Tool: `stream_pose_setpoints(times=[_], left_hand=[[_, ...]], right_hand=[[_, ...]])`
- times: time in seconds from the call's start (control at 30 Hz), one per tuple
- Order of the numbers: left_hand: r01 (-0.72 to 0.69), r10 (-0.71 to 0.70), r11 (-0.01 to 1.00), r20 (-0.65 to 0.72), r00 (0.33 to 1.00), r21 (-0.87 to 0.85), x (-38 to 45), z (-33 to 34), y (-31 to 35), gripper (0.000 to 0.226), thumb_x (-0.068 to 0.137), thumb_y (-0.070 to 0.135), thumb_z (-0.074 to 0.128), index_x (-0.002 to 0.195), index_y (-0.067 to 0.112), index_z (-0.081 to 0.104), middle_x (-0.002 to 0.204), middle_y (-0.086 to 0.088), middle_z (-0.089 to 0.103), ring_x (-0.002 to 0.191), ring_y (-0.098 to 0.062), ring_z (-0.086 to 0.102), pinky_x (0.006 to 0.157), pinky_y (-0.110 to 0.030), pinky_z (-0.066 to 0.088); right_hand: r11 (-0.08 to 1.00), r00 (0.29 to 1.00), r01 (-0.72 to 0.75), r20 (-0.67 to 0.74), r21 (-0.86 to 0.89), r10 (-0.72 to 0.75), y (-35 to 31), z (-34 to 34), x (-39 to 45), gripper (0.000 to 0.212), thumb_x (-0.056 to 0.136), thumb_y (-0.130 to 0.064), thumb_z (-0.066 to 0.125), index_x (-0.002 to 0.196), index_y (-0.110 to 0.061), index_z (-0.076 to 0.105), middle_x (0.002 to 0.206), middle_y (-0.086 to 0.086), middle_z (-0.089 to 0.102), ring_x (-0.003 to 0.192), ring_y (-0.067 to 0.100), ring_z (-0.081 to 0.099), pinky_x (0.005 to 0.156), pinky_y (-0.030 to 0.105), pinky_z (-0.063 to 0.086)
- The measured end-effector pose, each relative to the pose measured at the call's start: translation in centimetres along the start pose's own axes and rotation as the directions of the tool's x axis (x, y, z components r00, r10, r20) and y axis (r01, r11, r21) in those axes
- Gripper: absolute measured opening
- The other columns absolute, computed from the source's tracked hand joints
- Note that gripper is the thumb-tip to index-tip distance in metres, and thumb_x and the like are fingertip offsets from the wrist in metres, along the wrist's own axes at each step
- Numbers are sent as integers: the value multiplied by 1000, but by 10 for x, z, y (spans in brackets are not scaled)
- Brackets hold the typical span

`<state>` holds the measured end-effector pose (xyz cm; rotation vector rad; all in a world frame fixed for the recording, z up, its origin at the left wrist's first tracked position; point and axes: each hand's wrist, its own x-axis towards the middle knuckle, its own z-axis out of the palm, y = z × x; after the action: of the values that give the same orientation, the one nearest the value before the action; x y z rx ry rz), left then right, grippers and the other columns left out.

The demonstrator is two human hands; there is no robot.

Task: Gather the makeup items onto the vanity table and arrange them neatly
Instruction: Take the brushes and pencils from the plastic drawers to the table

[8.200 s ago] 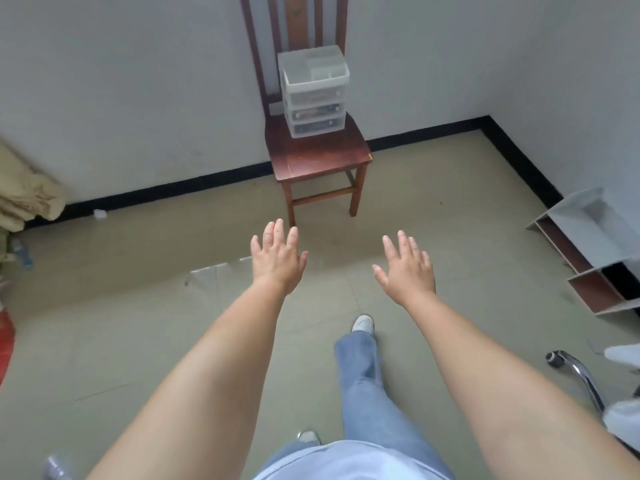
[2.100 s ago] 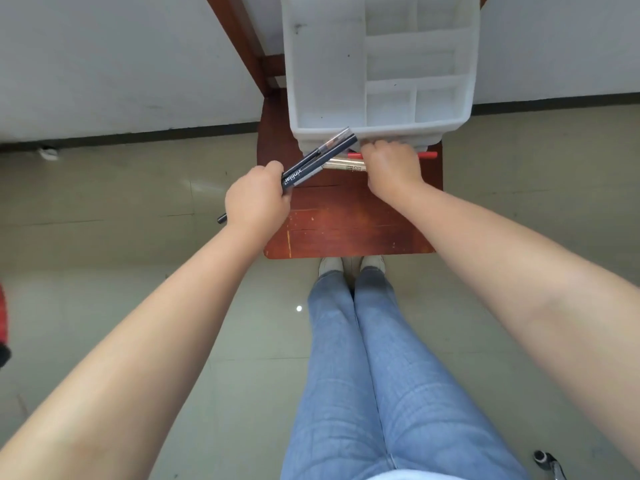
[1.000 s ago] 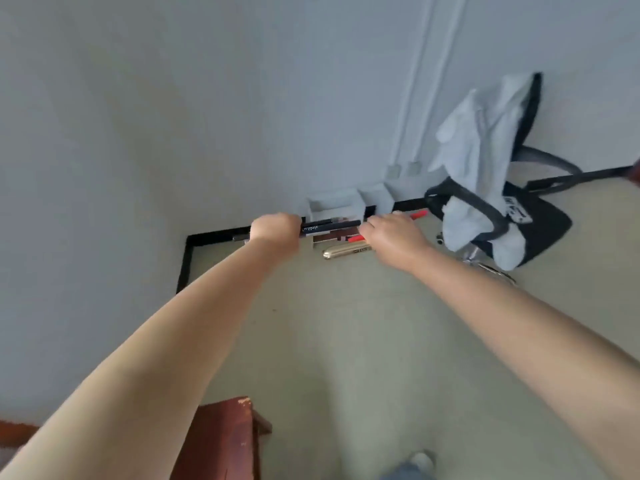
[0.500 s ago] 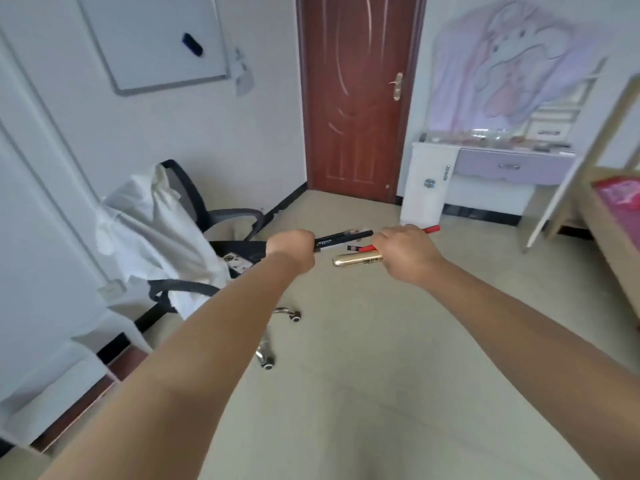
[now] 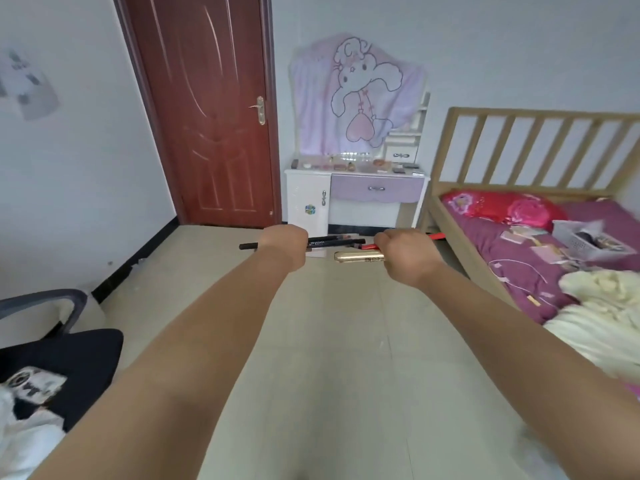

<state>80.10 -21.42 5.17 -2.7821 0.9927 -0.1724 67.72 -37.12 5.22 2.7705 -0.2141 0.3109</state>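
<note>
Left hand, fist clenched, grips slim black makeup pencils lying crosswise, tips toward the right hand. That hand grasps a gold metallic tube and a red pencil. White-and-lilac vanity table stands well ahead (top cluttered).
</note>
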Motion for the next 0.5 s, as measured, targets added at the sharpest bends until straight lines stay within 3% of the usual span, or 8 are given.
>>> stream_pose_setpoints(times=[0.17,0.3,0.4,0.5], left_hand=[[-54,55,998,-37,998,8,126,4,-25,28,85,4,42,110,9,54,111,-8,58,100,-27,58,68,-32,39],[-59,59,998,-39,997,-4,228,-5,-57,25,82,3,43,101,11,56,84,-3,49,77,-23,49,63,-29,37],[-66,65,998,-33,997,-18,294,-6,-75,23,81,3,44,98,13,55,74,1,42,74,-21,48,58,-28,35],[-65,64,997,-22,998,-44,352,6,-89,23,82,5,44,102,12,54,82,-2,48,76,-22,47,62,-30,36]], right_hand=[[999,999,-54,0,-5,54,34,37,109,23,79,-1,45,101,-6,50,98,11,58,88,30,55,66,27,28],[995,995,-94,18,-15,95,61,56,201,21,78,0,45,97,-8,50,98,10,59,88,28,55,66,27,28],[993,993,-113,15,-25,113,80,70,264,21,78,-1,46,98,-7,50,97,10,59,88,29,56,65,27,28],[992,992,-121,22,-20,122,95,91,326,21,78,-1,45,97,-7,50,96,9,59,85,28,56,65,27,29]])
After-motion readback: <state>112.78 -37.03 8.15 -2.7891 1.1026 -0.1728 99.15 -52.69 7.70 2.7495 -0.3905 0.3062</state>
